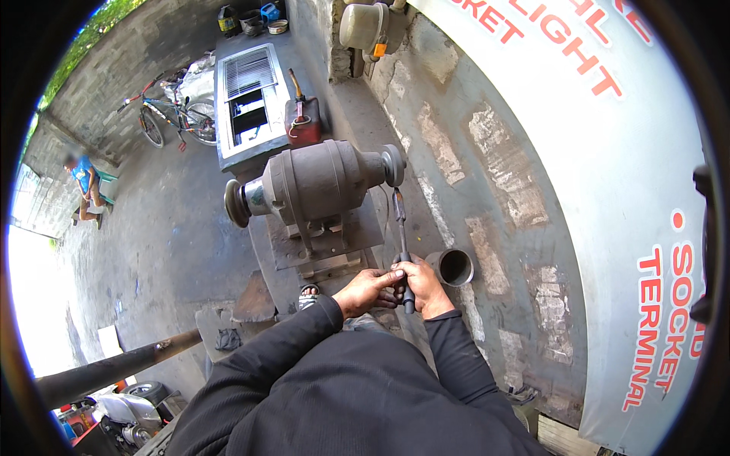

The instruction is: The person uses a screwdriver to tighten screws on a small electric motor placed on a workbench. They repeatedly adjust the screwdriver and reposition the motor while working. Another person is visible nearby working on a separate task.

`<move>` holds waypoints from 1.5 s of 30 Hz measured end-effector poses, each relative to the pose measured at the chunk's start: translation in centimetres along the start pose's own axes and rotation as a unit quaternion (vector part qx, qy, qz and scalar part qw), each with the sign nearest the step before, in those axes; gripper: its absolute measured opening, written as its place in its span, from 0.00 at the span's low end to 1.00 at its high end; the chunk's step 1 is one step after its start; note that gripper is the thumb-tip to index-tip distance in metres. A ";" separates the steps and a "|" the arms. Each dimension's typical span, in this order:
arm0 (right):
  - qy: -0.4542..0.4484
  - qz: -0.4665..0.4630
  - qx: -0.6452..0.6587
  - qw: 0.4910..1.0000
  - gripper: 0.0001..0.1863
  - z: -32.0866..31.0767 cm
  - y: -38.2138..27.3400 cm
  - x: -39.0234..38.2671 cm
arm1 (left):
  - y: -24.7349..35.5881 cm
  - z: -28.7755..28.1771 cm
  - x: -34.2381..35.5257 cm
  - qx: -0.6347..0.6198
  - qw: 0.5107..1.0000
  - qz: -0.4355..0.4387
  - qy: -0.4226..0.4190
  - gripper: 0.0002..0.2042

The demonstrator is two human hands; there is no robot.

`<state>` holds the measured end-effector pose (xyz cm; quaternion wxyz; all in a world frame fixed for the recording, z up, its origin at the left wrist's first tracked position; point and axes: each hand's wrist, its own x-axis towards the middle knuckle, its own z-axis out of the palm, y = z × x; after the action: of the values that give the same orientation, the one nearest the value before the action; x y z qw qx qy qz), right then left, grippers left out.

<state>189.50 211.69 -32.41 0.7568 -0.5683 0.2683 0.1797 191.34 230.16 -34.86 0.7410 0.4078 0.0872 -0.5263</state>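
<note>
A grey bench grinder (pixel 315 182) stands on a metal stand, with a wheel at each end. My right hand (pixel 423 285) grips the dark handle of a long slim metal tool (pixel 401 228) whose far tip rests against the right grinding wheel (pixel 393 165). My left hand (pixel 366 289) is closed on the same handle from the left, touching my right hand. Both arms wear black sleeves.
A grey pipe end (pixel 455 267) sits just right of my hands, by a worn concrete wall (pixel 487 175). A red fuel can (pixel 303 120) and a white grated unit (pixel 247 95) stand behind the grinder. A bicycle (pixel 171 118) and a seated person (pixel 87 186) are far left. A dark pipe (pixel 114 368) juts in at lower left.
</note>
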 end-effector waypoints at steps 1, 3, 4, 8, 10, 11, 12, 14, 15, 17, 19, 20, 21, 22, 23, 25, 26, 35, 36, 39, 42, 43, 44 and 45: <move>-0.004 -0.004 0.005 1.000 0.05 0.0 -0.1 0.1 | 0.1 0.1 0.0 0.002 1.000 0.002 0.002 0.22; 0.005 0.000 -0.007 1.000 0.05 0.1 -0.2 0.2 | 0.2 0.1 -0.1 0.006 1.000 0.004 -0.004 0.23; 0.006 -0.004 -0.013 1.000 0.05 0.1 -0.2 0.2 | 0.2 0.2 -0.1 0.003 1.000 0.004 -0.008 0.23; -0.001 -0.009 -0.038 0.999 0.05 -0.5 -0.2 0.5 | 0.0 -0.1 0.5 0.000 1.000 0.001 -0.017 0.22; -0.001 -0.018 -0.052 0.999 0.05 -0.9 0.0 0.8 | -0.3 -0.3 0.8 -0.023 0.999 -0.001 -0.027 0.22; -0.003 -0.022 -0.060 0.998 0.05 -1.1 0.1 0.8 | -0.5 -0.3 1.0 -0.036 0.999 -0.004 -0.031 0.22; -0.017 -0.044 -0.056 0.997 0.04 -1.2 0.2 0.8 | -0.6 -0.2 1.1 -0.028 0.999 -0.003 -0.030 0.23; -0.007 -0.112 -0.122 0.986 0.06 -1.5 0.6 -0.1 | -0.7 0.0 1.2 -0.014 1.000 -0.008 -0.020 0.25; 0.018 -0.128 -0.166 0.978 0.07 -1.5 0.7 -0.5 | -0.8 0.0 0.9 -0.002 0.999 -0.014 -0.036 0.29; -0.041 -0.228 -0.268 0.935 0.09 -3.0 0.0 -2.8 | -0.6 0.0 0.5 0.080 0.991 0.020 -0.105 0.32; -0.059 -0.225 -0.243 0.942 0.09 -3.2 0.5 -5.1 | -0.3 -0.5 0.2 0.210 0.966 0.060 -0.135 0.34; -0.066 -0.178 -0.186 0.964 0.08 -3.0 0.9 -6.0 | -0.3 -0.9 0.3 0.274 0.952 0.075 -0.110 0.33; -0.084 -0.101 -0.145 0.981 0.07 -3.3 1.0 -7.0 | -0.6 -1.4 0.2 0.334 0.932 0.108 -0.095 0.32; -0.080 -0.126 -0.131 0.980 0.06 -3.2 1.5 -7.7 | -0.7 -2.3 0.4 0.332 0.939 0.072 -0.055 0.32; -0.078 -0.151 -0.117 0.978 0.06 -3.1 2.0 -8.2 | -1.1 -3.3 0.4 0.298 0.953 0.060 -0.013 0.30; -0.076 -0.173 -0.121 0.975 0.06 -3.4 2.6 -8.6 | -1.9 -5.5 0.8 0.194 0.963 0.076 0.173 0.21; -0.071 -0.177 -0.121 0.974 0.06 -3.6 3.3 -9.7 | -2.1 -7.2 1.0 0.156 0.958 0.128 0.206 0.17; 0.201 -0.103 -0.262 0.938 0.17 -4.9 15.0 -17.8 | -1.0 -16.7 4.9 0.276 0.811 0.367 0.363 0.20; 0.231 -0.090 -0.278 0.928 0.17 -4.8 17.5 -19.2 | -1.5 -17.0 5.3 0.246 0.819 0.360 0.372 0.20; 0.349 0.144 -0.099 0.921 0.10 -3.4 26.1 -23.7 | -1.7 -18.8 5.9 0.510 0.604 0.434 0.432 0.28; 0.427 0.184 -0.062 0.883 0.09 -1.7 34.3 -29.9 | -1.0 -22.4 5.5 0.611 0.597 0.305 0.421 0.27; 0.450 0.150 -0.090 0.876 0.07 -0.9 36.7 -31.7 | 0.1 -23.7 6.0 0.793 0.365 0.305 0.381 0.20; 0.452 0.129 -0.160 0.868 0.07 -0.3 39.0 -33.2 | 0.6 -24.4 7.2 0.876 0.243 0.136 0.394 0.25; 0.444 0.140 -0.206 0.860 0.06 0.3 41.1 -34.5 | 1.2 -24.8 8.7 0.899 0.188 0.053 0.392 0.26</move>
<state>138.55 225.06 -42.72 0.3895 -0.6874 0.6097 0.0637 203.54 241.42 -55.26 -0.2333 0.9539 -0.1877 0.0215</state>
